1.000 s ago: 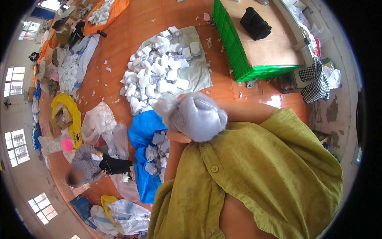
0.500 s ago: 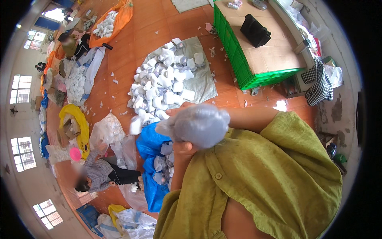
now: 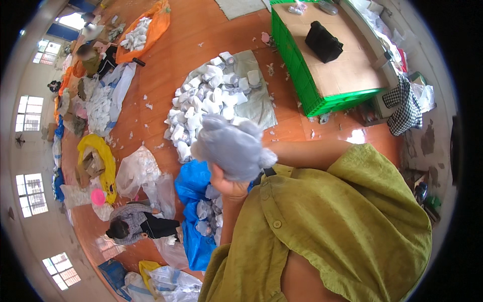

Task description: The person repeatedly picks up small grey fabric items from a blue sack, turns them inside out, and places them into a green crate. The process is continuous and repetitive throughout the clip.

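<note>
A grey plush toy (image 3: 229, 146) with paler lobes is held up in front of my chest. My left hand (image 3: 230, 187) grips it from below, the thumb pressed against its near side. My right forearm reaches in from the right behind the toy, and the toy hides that hand's fingers. Below and left of my hands, a blue sack (image 3: 196, 246) holds several grey plush pieces (image 3: 205, 210). Farther off, a large heap of white and grey plush pieces (image 3: 198, 108) lies on a grey sheet (image 3: 264, 113) on the floor.
A green crate table (image 3: 322, 103) topped with cardboard stands at the far right, carrying a black bag (image 3: 323, 43). At left, a person (image 3: 133, 221) sits near clear plastic bags (image 3: 138, 168) and a yellow sack (image 3: 108, 176). Another person (image 3: 93, 63) sits farther back beside white pieces.
The plush toy has moved left and turned in my hands. My right fingers have gone out of sight behind it. The seated person at left has bent forward.
</note>
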A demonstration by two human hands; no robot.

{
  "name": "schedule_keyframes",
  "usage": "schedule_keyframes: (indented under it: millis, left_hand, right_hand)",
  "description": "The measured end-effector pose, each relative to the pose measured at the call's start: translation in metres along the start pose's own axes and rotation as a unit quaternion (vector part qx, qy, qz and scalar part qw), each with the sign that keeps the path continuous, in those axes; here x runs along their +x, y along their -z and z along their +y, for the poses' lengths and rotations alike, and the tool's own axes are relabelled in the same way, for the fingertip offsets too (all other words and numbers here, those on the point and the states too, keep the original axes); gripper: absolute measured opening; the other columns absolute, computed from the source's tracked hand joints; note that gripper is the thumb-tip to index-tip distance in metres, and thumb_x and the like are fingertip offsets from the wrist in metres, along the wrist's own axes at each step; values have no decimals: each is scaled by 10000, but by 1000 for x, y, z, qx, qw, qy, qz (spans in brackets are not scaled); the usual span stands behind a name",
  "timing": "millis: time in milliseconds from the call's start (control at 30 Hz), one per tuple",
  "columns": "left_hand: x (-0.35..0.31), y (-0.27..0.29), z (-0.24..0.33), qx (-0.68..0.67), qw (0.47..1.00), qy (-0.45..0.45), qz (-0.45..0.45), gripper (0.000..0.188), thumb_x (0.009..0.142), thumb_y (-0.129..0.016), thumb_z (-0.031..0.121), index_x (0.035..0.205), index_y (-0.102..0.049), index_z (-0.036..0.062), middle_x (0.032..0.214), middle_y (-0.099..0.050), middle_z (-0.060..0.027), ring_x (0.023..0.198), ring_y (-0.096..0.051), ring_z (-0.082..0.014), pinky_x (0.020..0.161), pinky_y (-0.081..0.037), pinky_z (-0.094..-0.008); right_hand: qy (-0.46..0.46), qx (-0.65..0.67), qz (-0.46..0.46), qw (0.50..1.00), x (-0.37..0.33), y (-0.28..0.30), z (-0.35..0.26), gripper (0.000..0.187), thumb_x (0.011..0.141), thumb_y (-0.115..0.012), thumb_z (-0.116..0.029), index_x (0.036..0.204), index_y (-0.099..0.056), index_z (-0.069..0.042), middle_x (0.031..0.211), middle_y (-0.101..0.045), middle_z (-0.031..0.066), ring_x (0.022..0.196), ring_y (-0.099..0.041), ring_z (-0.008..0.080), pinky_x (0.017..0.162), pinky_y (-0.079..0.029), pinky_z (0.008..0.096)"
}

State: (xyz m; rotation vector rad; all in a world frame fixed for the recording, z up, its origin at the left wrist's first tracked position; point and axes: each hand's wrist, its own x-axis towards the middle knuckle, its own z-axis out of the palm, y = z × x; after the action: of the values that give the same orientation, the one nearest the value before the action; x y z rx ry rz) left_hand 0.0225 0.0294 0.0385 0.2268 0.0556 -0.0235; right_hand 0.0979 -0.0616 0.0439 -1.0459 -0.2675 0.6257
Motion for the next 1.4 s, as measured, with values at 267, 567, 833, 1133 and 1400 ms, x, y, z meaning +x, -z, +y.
schedule_keyframes:
  millis: [267,567,833,1133,1400]
  left_hand:
    - [12,10,24,-151,982,41,104,418,947,-435,226,1298,-380,4,1325,-439,-146,1226,-422,-294,1049,-312,-467]
    - [-7,10,4,147,968,152,138,389,934,-469,237,1255,-435,21,1246,-516,-120,1146,-498,-273,986,-379,-453]
    - [-3,4,-6,195,968,3,160,415,905,-521,150,1276,-395,12,1221,-504,-106,1121,-499,-231,967,-396,-379]
    - [-8,2,-17,279,949,-43,140,366,909,-512,112,1231,-426,-39,1218,-504,-115,1121,-487,-216,966,-373,-358]
    - [-9,14,-25,188,971,9,150,422,892,-544,128,1250,-407,-47,1225,-501,-131,1133,-483,-246,981,-363,-390]
  right_hand:
    - [-113,-126,18,985,8,58,-52,308,910,-543,-326,747,-524,-65,642,-481,-30,543,-392,36,507,-333,209]
    - [-79,-139,14,987,13,59,-63,313,898,-556,-209,624,-588,-61,576,-511,-57,508,-399,17,458,-298,215]
    - [-115,62,76,989,8,98,-46,335,850,-592,-437,965,-533,-128,905,-554,-5,796,-486,98,697,-382,230]
    - [-56,55,166,983,-5,79,-23,473,820,-672,-313,1148,-535,-1,963,-624,93,820,-597,138,712,-497,268]
    - [17,-101,108,989,-26,62,-13,368,827,-671,-254,1091,-588,-12,938,-624,51,838,-571,117,736,-479,268]
